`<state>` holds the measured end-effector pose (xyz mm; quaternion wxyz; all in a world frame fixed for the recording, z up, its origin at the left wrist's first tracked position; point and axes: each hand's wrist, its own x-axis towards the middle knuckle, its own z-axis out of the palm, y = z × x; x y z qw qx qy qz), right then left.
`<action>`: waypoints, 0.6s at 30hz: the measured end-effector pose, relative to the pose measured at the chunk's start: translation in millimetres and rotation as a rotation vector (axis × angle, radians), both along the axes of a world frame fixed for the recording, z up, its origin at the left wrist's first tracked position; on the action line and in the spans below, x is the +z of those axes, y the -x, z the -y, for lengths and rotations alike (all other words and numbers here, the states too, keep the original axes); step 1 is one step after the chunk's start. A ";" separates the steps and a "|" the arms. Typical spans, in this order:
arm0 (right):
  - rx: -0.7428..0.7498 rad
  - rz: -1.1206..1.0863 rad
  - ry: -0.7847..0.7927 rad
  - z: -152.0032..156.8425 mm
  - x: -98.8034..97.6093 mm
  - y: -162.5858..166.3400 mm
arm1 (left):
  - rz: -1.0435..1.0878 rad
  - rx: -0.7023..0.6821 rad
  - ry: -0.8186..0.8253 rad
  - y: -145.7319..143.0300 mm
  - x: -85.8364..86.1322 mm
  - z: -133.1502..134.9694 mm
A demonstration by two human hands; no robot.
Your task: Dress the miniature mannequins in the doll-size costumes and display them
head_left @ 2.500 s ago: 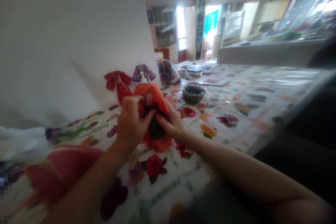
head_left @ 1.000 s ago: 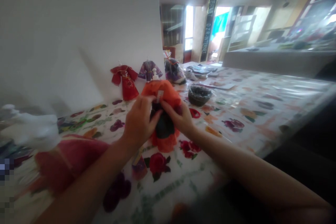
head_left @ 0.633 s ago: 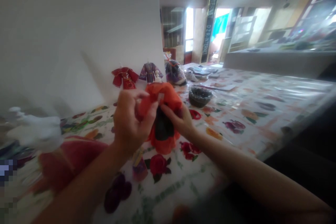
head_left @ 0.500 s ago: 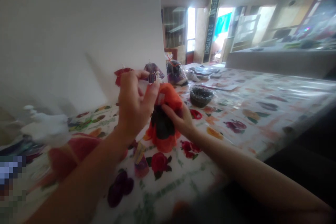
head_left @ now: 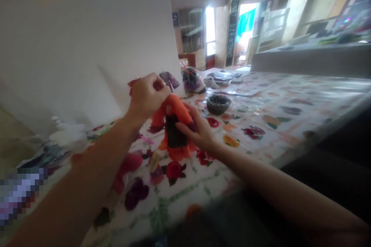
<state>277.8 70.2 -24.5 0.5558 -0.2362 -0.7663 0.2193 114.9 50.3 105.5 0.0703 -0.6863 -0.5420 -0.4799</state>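
Note:
A small doll figure in an orange garment (head_left: pixel 177 112) with a dark front panel (head_left: pixel 173 135) stands upright on the flowered tablecloth (head_left: pixel 261 112). My left hand (head_left: pixel 147 96) is closed in a fist at the figure's top, gripping the orange cloth at its collar. My right hand (head_left: pixel 194 129) holds the figure's right side at the waist, fingers pressed on the cloth. Behind my left hand a purple miniature robe (head_left: pixel 169 79) hangs against a white board (head_left: pixel 87 46); a red robe is mostly hidden by the fist.
A dark woven bowl (head_left: pixel 218 104) sits behind the figure, with a wrapped bundle (head_left: pixel 191 80) and flat papers (head_left: pixel 228 81) farther back. White stuffing (head_left: pixel 68 135) and pink-red cloth (head_left: pixel 127 164) lie at the left. The table's edge (head_left: pixel 319 131) runs along the right.
My left hand let go of the dark front, rose and closed at the top of the figure. The orange cloth now sits drawn up narrower. The view shifted slightly.

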 end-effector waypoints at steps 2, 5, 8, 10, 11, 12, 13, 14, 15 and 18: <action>0.018 0.003 0.042 2.7 -4.0 -4.9 | 0.011 -0.034 0.023 3.4 2.4 0.5; 0.099 -0.030 0.114 1.4 -12.0 -11.9 | 0.092 -0.158 0.091 10.0 7.0 1.9; 0.124 -0.090 0.126 -4.0 -17.9 -16.4 | 0.190 -0.276 0.227 16.2 15.1 4.9; 0.120 -0.126 0.099 -7.0 -18.4 -17.4 | 0.217 -0.309 0.315 19.8 22.2 6.7; 0.125 -0.139 0.092 -7.9 -17.5 -17.4 | 0.215 -0.313 0.353 21.5 25.9 7.1; 0.134 -0.151 0.093 -8.4 -15.9 -17.0 | 0.205 -0.314 0.388 23.2 29.3 7.2; 0.145 -0.160 0.101 -8.5 -13.8 -16.4 | 0.188 -0.314 0.420 24.8 32.5 6.9; 0.152 -0.169 0.114 -8.4 -11.3 -15.6 | 0.166 -0.313 0.444 26.3 35.2 6.5; 0.158 -0.179 0.127 -8.3 -8.7 -14.7 | 0.145 -0.312 0.460 27.7 37.4 5.9; 0.148 -0.198 0.136 -10.1 -1.1 -12.0 | 0.093 -0.312 0.477 31.5 41.8 3.3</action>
